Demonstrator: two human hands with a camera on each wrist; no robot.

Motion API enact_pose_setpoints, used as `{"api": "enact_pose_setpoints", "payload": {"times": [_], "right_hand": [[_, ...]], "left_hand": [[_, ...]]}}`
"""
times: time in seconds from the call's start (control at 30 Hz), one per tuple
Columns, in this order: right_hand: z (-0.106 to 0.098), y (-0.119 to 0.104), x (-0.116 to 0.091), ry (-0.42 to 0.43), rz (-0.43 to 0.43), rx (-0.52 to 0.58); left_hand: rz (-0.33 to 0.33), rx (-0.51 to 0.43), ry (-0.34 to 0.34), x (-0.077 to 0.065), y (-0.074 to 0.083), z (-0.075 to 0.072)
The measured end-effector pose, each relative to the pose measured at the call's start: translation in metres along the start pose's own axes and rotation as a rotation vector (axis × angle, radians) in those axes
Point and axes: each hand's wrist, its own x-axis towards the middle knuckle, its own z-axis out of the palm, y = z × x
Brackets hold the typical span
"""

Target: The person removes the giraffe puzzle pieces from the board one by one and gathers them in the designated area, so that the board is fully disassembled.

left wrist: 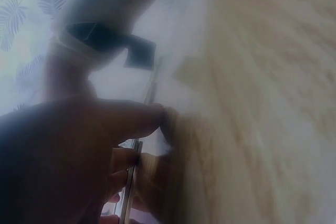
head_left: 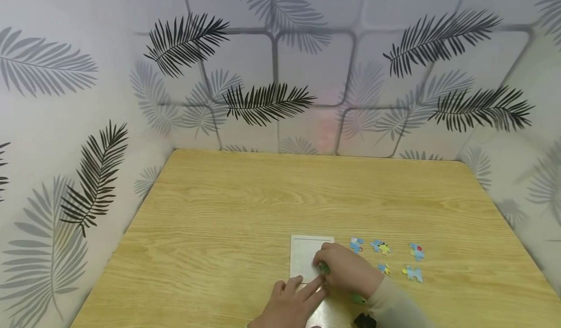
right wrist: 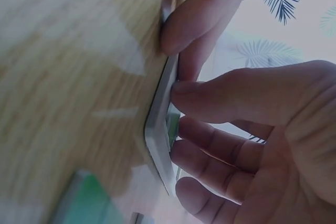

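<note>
A small white puzzle tray [head_left: 300, 257] with a raised rim lies on the table near its front. My right hand [head_left: 348, 269] pinches a green puzzle piece [head_left: 324, 268] at the tray's lower right corner. In the right wrist view that piece [right wrist: 172, 124] lies against the tray's surface, between thumb and fingertips, partly hidden by them. My left hand [head_left: 289, 303] lies across the tray's near edge with fingers extended, its fingertips close to the right hand. The left wrist view is blurred and shows the left thumb [left wrist: 131, 121] beside the tray's thin edge.
Several blue and yellow puzzle pieces [head_left: 356, 244] lie scattered to the right of the tray. Another green piece [head_left: 358, 299] lies by the right wrist, which wears a black device [head_left: 365, 320]. A pale shiny panel [head_left: 322, 313] shows below the left fingers. Patterned walls bound the wooden table [head_left: 210, 221].
</note>
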Motion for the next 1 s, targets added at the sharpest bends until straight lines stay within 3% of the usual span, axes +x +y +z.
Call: {"api": "enact_pose_setpoints", "payload": {"times": [0.43,0.77,1.0], "right_hand": [[0.0011,0.0029,0.0005,-0.025,0.003,0.044],[-0.0013,0.0056,0.0019,-0.104,0.073,0.147],[-0.0025,0.0063,0.0037,-0.12,0.084,0.154]], "left_hand": [[0.018,-0.061,-0.037,-0.0026,-0.0031,0.0028],[0.028,-0.141,-0.097,-0.0036,-0.0074,-0.0025],[0.03,-0.127,-0.089,-0.0029,-0.0075,-0.0055]]}}
